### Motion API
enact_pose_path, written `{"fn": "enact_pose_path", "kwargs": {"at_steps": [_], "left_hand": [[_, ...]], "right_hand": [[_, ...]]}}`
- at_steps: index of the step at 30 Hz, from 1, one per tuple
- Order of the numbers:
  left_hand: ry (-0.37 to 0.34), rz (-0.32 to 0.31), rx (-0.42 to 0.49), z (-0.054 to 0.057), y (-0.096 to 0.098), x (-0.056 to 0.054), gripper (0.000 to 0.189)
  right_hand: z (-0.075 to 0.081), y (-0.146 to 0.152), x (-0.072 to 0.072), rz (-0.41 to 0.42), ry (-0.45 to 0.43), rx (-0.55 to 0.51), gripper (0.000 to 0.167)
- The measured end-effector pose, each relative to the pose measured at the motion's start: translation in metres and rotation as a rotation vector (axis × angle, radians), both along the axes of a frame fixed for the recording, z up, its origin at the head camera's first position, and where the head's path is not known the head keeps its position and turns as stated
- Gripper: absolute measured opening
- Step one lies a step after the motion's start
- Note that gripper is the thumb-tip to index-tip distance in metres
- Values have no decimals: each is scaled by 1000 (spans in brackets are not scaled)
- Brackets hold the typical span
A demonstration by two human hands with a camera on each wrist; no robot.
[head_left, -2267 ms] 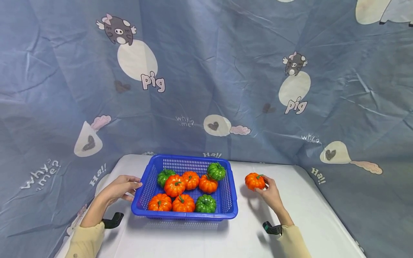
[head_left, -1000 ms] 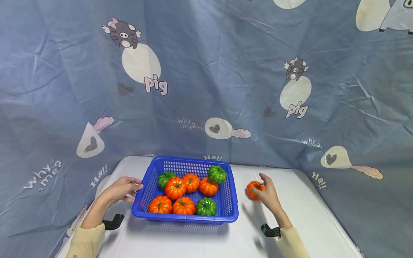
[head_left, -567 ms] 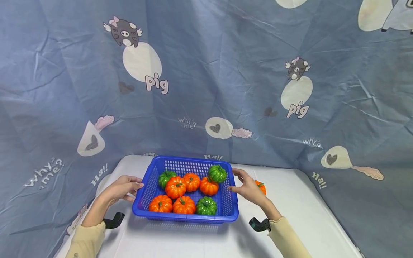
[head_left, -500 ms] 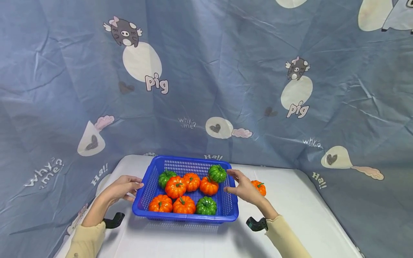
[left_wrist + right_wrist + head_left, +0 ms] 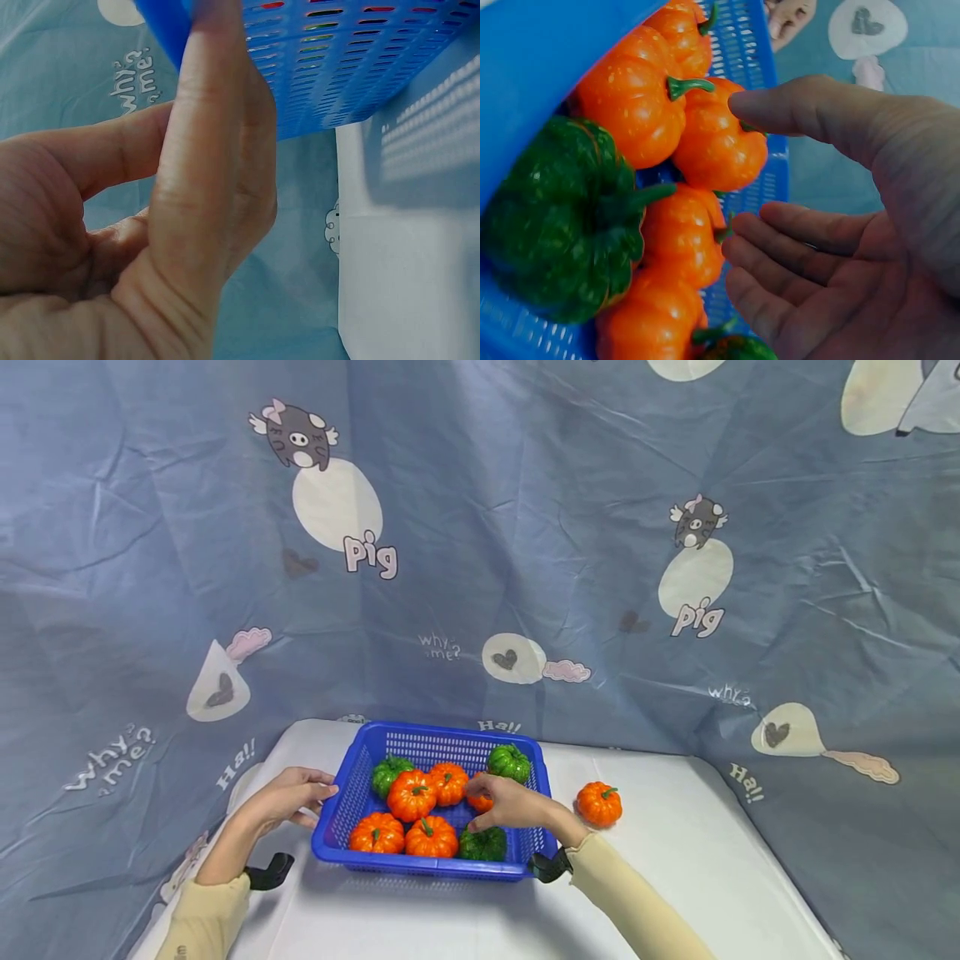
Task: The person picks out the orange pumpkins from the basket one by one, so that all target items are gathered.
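Observation:
A blue plastic basket (image 5: 420,862) holds several small orange pumpkins (image 5: 412,795) and 3 green ones, such as the green pumpkin (image 5: 508,763) at the back right. My left hand (image 5: 288,797) holds the basket's left rim; in the left wrist view its fingertips meet the blue rim (image 5: 166,30). My right hand (image 5: 510,803) is over the right half of the basket, its thumb and fingers spread with nothing between them. It partly covers an orange pumpkin and the front green pumpkin (image 5: 483,845). The right wrist view shows the spread right hand (image 5: 855,225) beside several pumpkins.
A single orange pumpkin (image 5: 599,803) sits on the white table (image 5: 675,877), right of the basket. Behind the table hangs a blue cloth (image 5: 450,527) printed with pigs. The basket casts a shadow below its front side.
My right hand held an orange pumpkin right of the basket, set it on the table and let go. It then moved left over the basket. My left hand has stayed at the rim.

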State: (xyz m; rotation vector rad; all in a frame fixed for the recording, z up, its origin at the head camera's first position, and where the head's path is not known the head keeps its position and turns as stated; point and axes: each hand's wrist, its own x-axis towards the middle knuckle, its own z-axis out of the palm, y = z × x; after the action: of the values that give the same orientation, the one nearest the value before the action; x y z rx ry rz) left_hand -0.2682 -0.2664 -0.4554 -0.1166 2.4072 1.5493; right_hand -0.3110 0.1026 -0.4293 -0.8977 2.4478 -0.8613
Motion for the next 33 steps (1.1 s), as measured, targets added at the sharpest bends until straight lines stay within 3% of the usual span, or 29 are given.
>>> {"fn": "enact_pose_path", "kwargs": {"at_steps": [9,20,33], "left_hand": [[11,-6,7,3,0,0,49],[22,-10,18,0,-2,-1,49],[13,-8,27,-2,0,0,48]], "right_hand": [[-7,-29,-7,159,-54,106,58],[-12,-51,-12,207,-47,277,59],[-21,-58,-12,202,-16,372,65]]}}
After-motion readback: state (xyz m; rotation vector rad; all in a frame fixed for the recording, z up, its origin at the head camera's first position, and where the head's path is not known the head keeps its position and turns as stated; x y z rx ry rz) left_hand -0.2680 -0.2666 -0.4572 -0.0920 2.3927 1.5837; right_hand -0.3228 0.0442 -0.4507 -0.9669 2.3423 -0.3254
